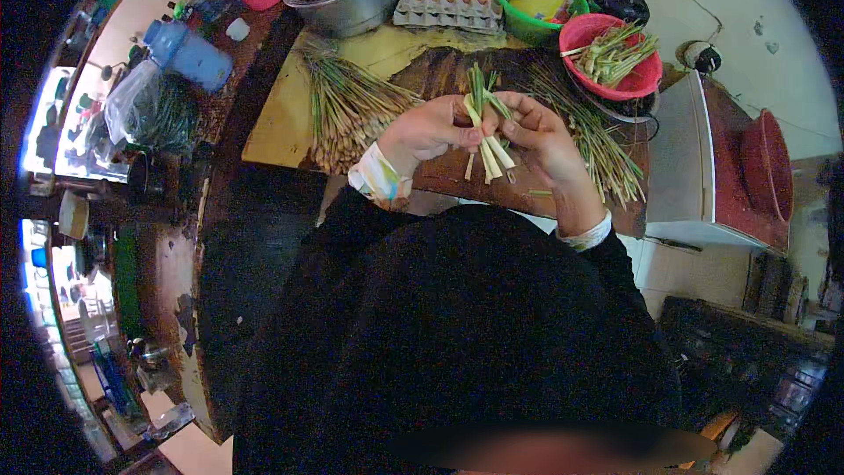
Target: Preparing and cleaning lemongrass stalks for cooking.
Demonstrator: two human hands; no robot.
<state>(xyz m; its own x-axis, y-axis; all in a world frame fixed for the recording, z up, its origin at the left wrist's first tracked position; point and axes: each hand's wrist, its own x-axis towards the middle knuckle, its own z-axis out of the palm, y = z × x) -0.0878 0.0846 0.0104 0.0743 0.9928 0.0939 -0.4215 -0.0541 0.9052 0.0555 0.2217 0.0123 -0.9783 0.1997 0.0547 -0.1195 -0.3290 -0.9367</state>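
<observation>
A small bundle of lemongrass stalks (pixel 489 157) is held up between both hands, pale ends down and green ends folded over at the top. My left hand (pixel 425 126) pinches its middle between thumb and fingers. With thumb and fingertips, my right hand (pixel 544 138) grips the green end on the other side. On the table to the left lies a big pile of lemongrass (pixel 356 109), cut ends towards me. Another loose pile of thinner stalks (pixel 603 148) lies to the right, partly behind my right hand.
Bunched stalks fill a pink plastic bowl (pixel 568 61) at the back right. Along the back stand a lidded metal pot (pixel 349 10), an egg tray (pixel 448 15) and a green basin (pixel 527 30). A white cabinet (pixel 679 152) borders the table's right side; a blue plastic jug (pixel 198 59) lies left.
</observation>
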